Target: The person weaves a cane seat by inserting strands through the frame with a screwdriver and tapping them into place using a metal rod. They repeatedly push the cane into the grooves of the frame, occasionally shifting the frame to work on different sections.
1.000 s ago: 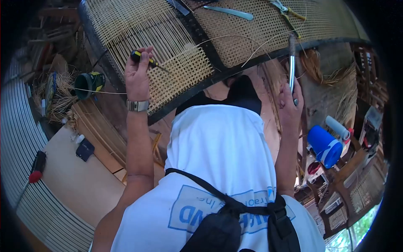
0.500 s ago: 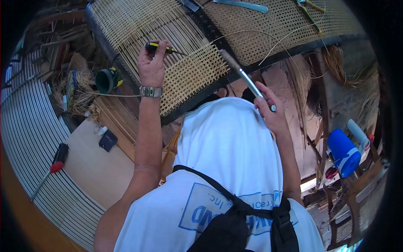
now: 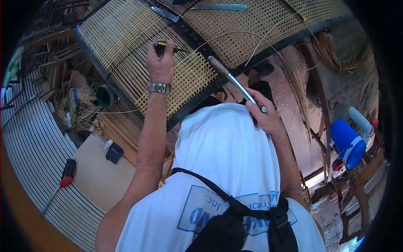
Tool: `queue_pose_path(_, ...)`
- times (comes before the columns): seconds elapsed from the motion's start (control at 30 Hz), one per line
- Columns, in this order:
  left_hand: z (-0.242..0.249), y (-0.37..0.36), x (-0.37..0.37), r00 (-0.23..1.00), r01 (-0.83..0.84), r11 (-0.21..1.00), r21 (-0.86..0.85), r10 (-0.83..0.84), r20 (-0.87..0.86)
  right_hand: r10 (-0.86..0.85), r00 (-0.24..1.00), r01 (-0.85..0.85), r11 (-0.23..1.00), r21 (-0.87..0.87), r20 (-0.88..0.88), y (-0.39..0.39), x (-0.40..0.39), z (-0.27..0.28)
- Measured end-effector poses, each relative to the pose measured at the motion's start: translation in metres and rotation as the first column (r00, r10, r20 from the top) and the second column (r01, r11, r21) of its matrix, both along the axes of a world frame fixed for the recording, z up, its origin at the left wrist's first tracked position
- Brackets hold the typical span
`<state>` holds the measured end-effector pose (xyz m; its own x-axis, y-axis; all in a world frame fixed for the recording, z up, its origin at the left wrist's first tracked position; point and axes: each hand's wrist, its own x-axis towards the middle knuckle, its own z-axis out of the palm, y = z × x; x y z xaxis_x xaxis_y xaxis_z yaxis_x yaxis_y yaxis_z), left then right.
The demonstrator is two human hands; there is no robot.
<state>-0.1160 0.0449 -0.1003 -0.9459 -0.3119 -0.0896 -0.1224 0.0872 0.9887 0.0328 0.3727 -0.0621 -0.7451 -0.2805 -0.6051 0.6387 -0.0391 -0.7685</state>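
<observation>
My left hand (image 3: 160, 63) is closed around the black and yellow handle of a screwdriver (image 3: 159, 45). Its thin shaft points right, at the border between the open cane strands and the denser weave of a cane panel (image 3: 180, 80). In my right hand (image 3: 262, 110) is a metal rod (image 3: 237, 86) with a brown, wrapped-looking far end. That end lies over the panel's right side, close to the dark frame bar (image 3: 201, 46); whether it touches cannot be made out. A long loose cane strand (image 3: 228, 32) arcs out from the weave near the screwdriver.
A flat blade (image 3: 165, 14) and a pale knife-like tool (image 3: 220, 7) lie on the caned frame. Left are a green bucket (image 3: 105, 96), cane shavings and a red-and-black-handled tool (image 3: 66, 181). A bundle of cane (image 3: 336, 56) and a blue container (image 3: 348, 143) are at right.
The view has turned slightly, so the panel appears shifted left. My left hand with the screwdriver has moved a little right across the panel. Both hands keep their holds.
</observation>
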Motion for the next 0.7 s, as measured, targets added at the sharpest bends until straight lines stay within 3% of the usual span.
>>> queue_pose_path(0.07,0.000,0.000,0.001,1.000,0.012,0.998,-0.057,-0.011,0.015,0.089,0.987,-0.082,0.995,0.060,-0.133,-0.008,-0.004,0.000)
queue_pose_path(0.13,0.004,0.002,0.000,0.998,0.033,0.987,-0.160,-0.023,0.065,0.083,0.986,-0.078,0.996,0.040,-0.142,-0.009,-0.009,-0.003)
queue_pose_path(0.27,-0.006,0.005,0.000,0.999,0.053,0.961,-0.271,-0.053,0.008,0.236,0.953,-0.225,0.971,0.076,-0.191,-0.014,-0.021,-0.017)
queue_pose_path(0.33,-0.003,0.016,0.000,0.998,0.058,0.971,-0.231,-0.051,0.036,0.292,0.915,-0.291,0.956,0.047,-0.277,-0.025,-0.032,-0.019)
queue_pose_path(0.37,0.001,0.021,-0.001,0.996,0.089,0.946,-0.313,-0.079,0.045,0.369,0.896,-0.371,0.928,0.038,-0.248,-0.023,-0.039,-0.014)
queue_pose_path(0.47,0.021,0.037,-0.007,0.986,0.165,0.867,-0.471,-0.153,0.064,0.334,0.881,-0.360,0.933,-0.016,-0.335,-0.030,-0.054,-0.024)
queue_pose_path(0.5,0.026,0.041,-0.007,0.979,0.201,0.814,-0.545,-0.192,0.074,0.191,0.956,-0.203,0.979,-0.033,-0.225,-0.042,-0.054,-0.019)
queue_pose_path(0.53,0.029,0.042,-0.005,0.979,0.200,0.813,-0.547,-0.190,0.075,0.192,0.955,-0.205,0.978,-0.035,-0.225,-0.044,-0.053,-0.014)
queue_pose_path(0.6,0.034,0.042,-0.003,0.990,0.122,0.891,-0.437,-0.141,-0.012,0.262,0.929,-0.229,0.962,0.150,-0.260,-0.046,-0.050,-0.003)
queue_pose_path(0.7,0.037,0.040,0.005,0.991,0.116,0.916,-0.384,-0.132,-0.016,0.259,0.914,-0.245,0.966,0.082,-0.313,-0.045,-0.035,-0.001)
